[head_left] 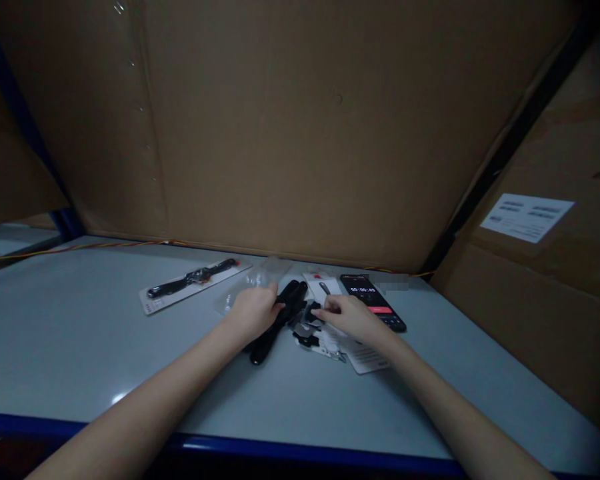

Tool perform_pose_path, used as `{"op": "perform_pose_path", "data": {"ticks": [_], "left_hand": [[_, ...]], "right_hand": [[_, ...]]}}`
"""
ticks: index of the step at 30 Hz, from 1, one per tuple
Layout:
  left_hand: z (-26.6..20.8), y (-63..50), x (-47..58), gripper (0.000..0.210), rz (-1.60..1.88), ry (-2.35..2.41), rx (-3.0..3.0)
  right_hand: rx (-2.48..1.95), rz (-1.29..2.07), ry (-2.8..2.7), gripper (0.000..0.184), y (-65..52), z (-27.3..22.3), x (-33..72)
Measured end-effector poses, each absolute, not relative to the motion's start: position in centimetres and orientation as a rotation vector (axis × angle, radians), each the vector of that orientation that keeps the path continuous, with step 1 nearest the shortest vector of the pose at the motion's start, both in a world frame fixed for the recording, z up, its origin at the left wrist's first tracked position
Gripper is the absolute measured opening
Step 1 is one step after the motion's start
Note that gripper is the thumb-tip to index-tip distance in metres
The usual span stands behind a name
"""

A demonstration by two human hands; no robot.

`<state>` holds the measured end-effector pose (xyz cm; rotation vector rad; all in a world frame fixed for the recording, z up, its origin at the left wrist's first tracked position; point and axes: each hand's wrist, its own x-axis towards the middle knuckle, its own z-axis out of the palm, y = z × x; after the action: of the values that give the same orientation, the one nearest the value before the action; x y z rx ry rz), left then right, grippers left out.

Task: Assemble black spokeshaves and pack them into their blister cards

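My left hand (255, 312) is closed around the near side of a cluster of long black handles (265, 343), which lie slantwise on the grey table (105, 347). Which of the handles it grips is partly hidden by the fingers. Just to the right, my right hand (349, 316) has thumb and fingers drawn together at a small black piece (312, 312). Below the right fingertips lie small black and metal parts (307, 340) on white card. White printed backing cards (367, 359) stick out under the right wrist.
A carded pack with a black-handled tool (193, 280) lies at the left. Clear plastic packaging (235, 290) sits behind my left hand. A phone running a timer (373, 300) lies at the right. Cardboard walls (300, 133) enclose the back and right; a blue edge (260, 450) runs along the front.
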<state>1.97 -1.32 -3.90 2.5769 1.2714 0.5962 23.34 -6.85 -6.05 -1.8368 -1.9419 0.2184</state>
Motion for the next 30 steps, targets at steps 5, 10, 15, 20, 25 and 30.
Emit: {"op": "perform_pose_path", "data": {"ticks": [5, 10, 15, 20, 25, 30], "left_hand": [[-4.3, -1.2, 1.9, 0.026, 0.593, 1.243, 2.722], [-3.8, -1.8, 2.0, 0.028, 0.368, 1.384, 2.87], [-3.3, -2.7, 2.4, 0.031, 0.332, 1.416, 2.881], [-0.9, 0.5, -0.4, 0.04, 0.542, 1.455, 2.867], [-0.4, 7.7, -7.7, 0.069, 0.438, 1.906, 2.677], [-3.0, 11.1, -11.3, 0.085, 0.017, 1.915, 2.453]], "right_hand": [[-1.876, -0.085, -2.051, 0.037, -7.5, -5.5, 22.7], [-1.904, -0.163, -2.043, 0.036, -7.5, -5.5, 22.6], [-1.867, -0.171, -1.992, 0.035, -7.5, -5.3, 22.6], [-1.812, -0.192, -1.917, 0.032, -7.7, -4.6, 22.5], [-1.798, -0.234, -1.87, 0.03, -7.9, -4.2, 22.4], [-1.775, -0.204, -1.896, 0.028, -7.8, -4.2, 22.5]]}}
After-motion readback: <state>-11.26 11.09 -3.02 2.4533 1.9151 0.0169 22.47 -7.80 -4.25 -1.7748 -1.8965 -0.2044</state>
